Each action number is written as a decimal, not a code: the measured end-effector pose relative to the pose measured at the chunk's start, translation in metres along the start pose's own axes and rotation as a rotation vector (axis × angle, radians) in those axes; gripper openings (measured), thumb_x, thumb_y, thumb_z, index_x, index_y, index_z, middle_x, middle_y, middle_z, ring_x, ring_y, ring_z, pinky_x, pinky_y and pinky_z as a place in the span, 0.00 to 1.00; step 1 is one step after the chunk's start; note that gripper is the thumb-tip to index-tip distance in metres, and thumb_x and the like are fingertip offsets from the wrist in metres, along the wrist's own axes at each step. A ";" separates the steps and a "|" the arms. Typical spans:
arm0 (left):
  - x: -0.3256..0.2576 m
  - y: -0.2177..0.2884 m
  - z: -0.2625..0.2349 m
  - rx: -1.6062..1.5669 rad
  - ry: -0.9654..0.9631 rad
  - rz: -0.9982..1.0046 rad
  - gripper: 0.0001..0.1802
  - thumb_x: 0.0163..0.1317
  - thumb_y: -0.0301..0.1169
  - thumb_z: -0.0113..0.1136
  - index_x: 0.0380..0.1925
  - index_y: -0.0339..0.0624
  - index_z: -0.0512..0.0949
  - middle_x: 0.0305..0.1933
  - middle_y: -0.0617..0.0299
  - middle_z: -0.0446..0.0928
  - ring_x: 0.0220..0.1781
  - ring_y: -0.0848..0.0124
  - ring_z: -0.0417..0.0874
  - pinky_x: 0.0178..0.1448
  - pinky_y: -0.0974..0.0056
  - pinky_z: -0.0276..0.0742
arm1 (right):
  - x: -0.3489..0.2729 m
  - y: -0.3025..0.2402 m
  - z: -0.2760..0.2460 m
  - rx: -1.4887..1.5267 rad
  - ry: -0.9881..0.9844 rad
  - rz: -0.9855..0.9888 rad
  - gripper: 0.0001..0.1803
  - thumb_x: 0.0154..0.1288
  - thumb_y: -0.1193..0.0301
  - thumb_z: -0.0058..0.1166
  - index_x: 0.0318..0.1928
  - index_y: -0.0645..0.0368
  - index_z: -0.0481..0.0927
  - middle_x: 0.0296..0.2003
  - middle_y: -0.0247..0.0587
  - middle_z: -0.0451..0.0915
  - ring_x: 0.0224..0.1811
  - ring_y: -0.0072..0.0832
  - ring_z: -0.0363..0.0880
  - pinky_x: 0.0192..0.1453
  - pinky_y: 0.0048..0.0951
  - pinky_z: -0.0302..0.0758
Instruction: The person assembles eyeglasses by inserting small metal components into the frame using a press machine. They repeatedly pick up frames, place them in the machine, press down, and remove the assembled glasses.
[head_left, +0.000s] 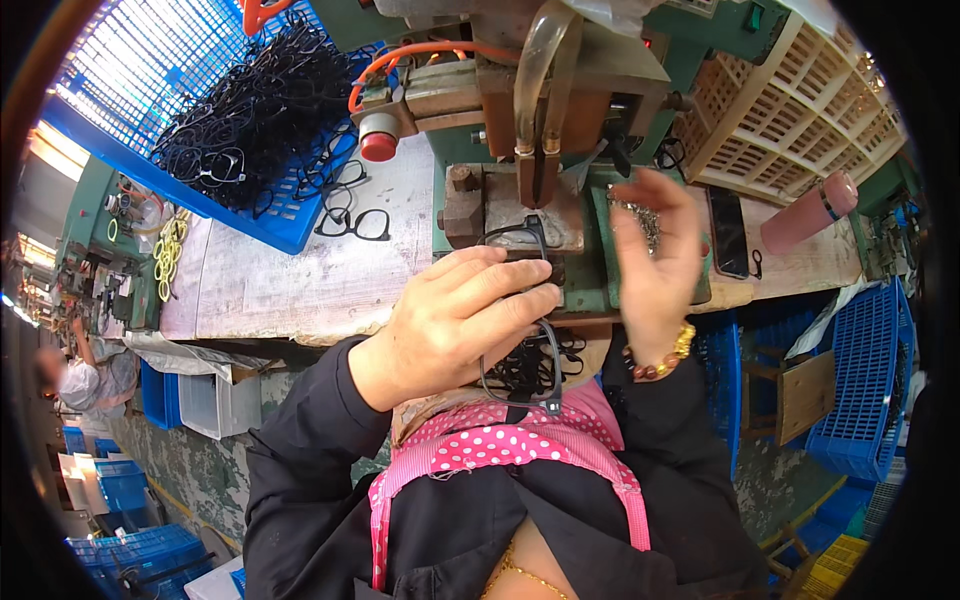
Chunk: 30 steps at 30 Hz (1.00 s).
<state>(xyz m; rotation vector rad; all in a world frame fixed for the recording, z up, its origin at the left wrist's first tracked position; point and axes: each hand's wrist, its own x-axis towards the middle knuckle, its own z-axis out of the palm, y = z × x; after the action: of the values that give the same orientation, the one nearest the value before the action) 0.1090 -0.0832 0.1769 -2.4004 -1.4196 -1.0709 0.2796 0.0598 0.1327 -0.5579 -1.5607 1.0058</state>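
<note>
My left hand (450, 315) grips a black eyeglass frame (552, 375), fingers closed over its middle. One rim of the frame reaches up to the metal block (570, 215) of a green machine, close under its two upright electrodes (538, 180); the other rim hangs over my lap. On the machine's right side, my right hand (662, 240) is bent over a pile of small metal parts (645, 222). Its thumb and fingertips come together in a pinch, and the pile shows between them. Whatever they hold is too small to name. More black frames (530, 362) lie below my left hand.
A blue basket (290, 230) heaped with black frames stands at the left, loose frames (355, 222) beside it. A red button (379, 140) sits on the machine. To the right are a phone (728, 232), a pink bottle (812, 212) and a cream crate (790, 110).
</note>
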 end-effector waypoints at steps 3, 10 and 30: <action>0.005 -0.002 -0.006 -0.091 -0.070 -0.035 0.22 0.49 0.26 0.75 0.47 0.39 0.85 0.50 0.52 0.84 0.48 0.55 0.87 0.51 0.56 0.83 | 0.007 0.046 -0.048 -0.306 0.197 -0.038 0.16 0.71 0.80 0.57 0.58 0.63 0.79 0.51 0.41 0.83 0.54 0.26 0.80 0.64 0.30 0.74; 0.004 -0.003 -0.006 -0.097 -0.072 -0.056 0.22 0.49 0.27 0.76 0.47 0.40 0.85 0.50 0.54 0.84 0.47 0.56 0.87 0.49 0.56 0.83 | -0.006 0.075 -0.065 -0.804 -0.175 -0.149 0.16 0.59 0.75 0.65 0.49 0.58 0.83 0.51 0.45 0.82 0.64 0.50 0.73 0.70 0.48 0.66; -0.159 -0.149 -0.001 0.700 -0.554 -0.713 0.12 0.63 0.28 0.59 0.46 0.50 0.76 0.46 0.54 0.77 0.51 0.53 0.81 0.55 0.52 0.77 | -0.020 0.084 -0.053 -0.769 0.081 -0.196 0.05 0.70 0.74 0.59 0.44 0.58 0.83 0.41 0.40 0.83 0.48 0.44 0.78 0.59 0.43 0.70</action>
<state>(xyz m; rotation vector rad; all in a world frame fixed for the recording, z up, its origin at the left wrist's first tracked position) -0.0595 -0.1150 0.0429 -1.7353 -2.4078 0.1200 0.3211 0.1037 0.0510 -0.9292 -1.8676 0.1987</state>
